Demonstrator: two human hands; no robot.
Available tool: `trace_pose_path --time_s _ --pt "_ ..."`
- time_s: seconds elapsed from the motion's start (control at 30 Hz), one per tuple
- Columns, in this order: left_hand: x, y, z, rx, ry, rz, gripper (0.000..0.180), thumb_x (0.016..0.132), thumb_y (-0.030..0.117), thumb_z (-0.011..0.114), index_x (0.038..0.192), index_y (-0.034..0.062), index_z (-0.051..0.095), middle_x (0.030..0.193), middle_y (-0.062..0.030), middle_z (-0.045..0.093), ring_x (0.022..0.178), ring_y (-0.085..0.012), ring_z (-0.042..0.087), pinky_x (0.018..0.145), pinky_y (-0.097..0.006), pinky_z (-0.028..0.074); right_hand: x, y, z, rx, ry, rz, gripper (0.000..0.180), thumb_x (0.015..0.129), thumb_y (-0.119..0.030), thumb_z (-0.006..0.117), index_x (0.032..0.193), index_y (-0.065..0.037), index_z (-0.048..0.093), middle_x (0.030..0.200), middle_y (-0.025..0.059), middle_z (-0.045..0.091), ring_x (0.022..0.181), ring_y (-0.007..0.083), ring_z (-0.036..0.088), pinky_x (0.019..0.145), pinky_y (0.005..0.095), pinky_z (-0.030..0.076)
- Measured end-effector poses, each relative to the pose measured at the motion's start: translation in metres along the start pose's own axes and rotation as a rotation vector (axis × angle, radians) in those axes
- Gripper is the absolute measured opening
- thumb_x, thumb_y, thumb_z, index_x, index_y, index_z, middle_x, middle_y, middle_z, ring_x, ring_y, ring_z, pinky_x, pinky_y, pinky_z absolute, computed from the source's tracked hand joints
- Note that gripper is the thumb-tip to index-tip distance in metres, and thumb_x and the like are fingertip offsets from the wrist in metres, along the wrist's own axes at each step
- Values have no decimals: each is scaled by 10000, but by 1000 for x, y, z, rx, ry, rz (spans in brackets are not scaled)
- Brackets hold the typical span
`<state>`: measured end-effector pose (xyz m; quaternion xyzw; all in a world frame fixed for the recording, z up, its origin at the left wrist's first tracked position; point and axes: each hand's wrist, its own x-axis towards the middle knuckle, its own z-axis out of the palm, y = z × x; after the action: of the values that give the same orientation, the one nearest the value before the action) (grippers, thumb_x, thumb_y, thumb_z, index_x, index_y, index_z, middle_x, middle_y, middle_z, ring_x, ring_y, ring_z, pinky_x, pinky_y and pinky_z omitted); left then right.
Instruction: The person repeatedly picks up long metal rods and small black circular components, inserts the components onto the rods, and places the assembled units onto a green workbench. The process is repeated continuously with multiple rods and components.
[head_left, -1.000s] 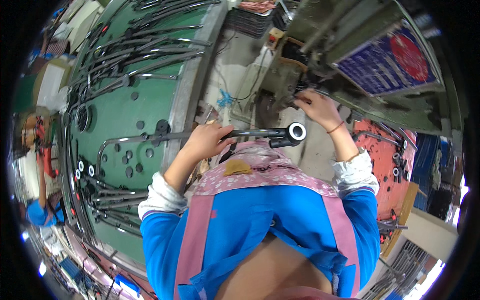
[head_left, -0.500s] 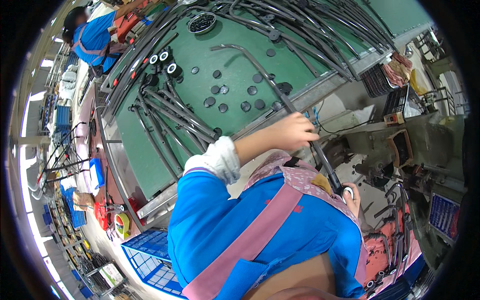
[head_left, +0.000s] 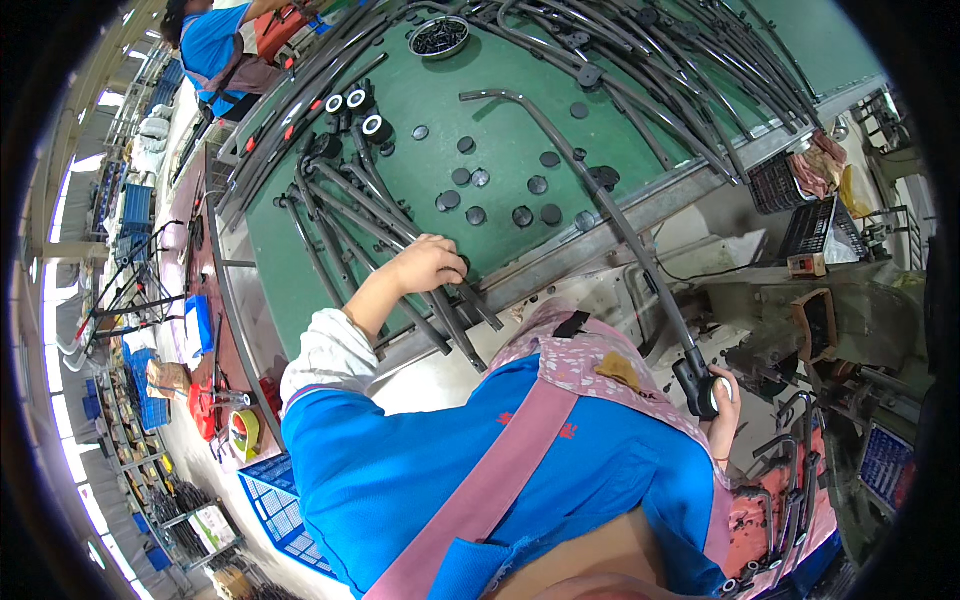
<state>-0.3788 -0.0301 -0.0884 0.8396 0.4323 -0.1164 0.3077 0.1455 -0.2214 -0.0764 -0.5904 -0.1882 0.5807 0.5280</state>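
Observation:
My right hand [head_left: 725, 408] grips a black wheel fitting [head_left: 694, 387] with a pale hub, at the near end of a bent dark metal tube [head_left: 640, 250]. That tube slants away from me, over the table's edge, its bent far end above the green tabletop. My left hand [head_left: 428, 264] is at the near edge of the table, above a bundle of dark tubes [head_left: 350, 205]. Its fingers are curled together, with something dark at their tips that I cannot make out. Several black round caps [head_left: 480, 178] lie scattered just beyond.
Wheels with white hubs [head_left: 374, 127] stand beside the bundle. A bowl of small black parts [head_left: 438, 38] sits at the back. More tubes [head_left: 640, 60] are piled at the far right. Green machinery [head_left: 860, 310] is at my right. A co-worker [head_left: 215, 55] stands far left.
My left hand has let go of the bent tube and moved left to the table's near edge by the tube bundle. My right hand still holds the wheel end, now more exposed.

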Motion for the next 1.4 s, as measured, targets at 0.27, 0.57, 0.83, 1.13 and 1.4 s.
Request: trace_pose_path --time_s 0.27,0.57,0.83,1.13,1.4 --pt "-9 -47 -29 152 67 -50 300 845 198 677 1128 121 615 1062 -105 585 1091 -335 559 1027 -483 382 -12 7 14 59 31 -23 354 875 -261 662 1116 -8 609 936 29 598 842 118 585 758 231 471" --pt "27 10 -148 409 635 157 401 891 117 583 1276 224 561 878 -133 552 835 -336 559 752 -448 464 -29 4 33 63 14 -62 365 842 -274 675 1065 9 617 884 36 598 807 122 579 738 222 448" --pt "97 145 -119 600 260 665 467 874 137 564 1298 333 555 875 -95 524 780 -277 589 677 -388 465 -30 21 42 100 114 -205 365 814 -291 670 1009 13 613 864 29 594 780 111 554 699 216 413" --pt "189 190 -2 52 78 983 338 908 226 584 1244 201 612 873 -89 593 840 -305 607 714 -424 482 -17 5 49 -98 132 -349 346 810 -277 662 1004 6 615 882 24 579 792 98 523 716 214 393" --pt "188 194 13 -54 223 995 349 925 291 589 1211 93 616 971 -106 646 955 -308 615 826 -416 472 -1 -12 39 -77 132 -346 330 821 -288 636 997 -9 620 847 9 576 765 85 532 681 200 395"
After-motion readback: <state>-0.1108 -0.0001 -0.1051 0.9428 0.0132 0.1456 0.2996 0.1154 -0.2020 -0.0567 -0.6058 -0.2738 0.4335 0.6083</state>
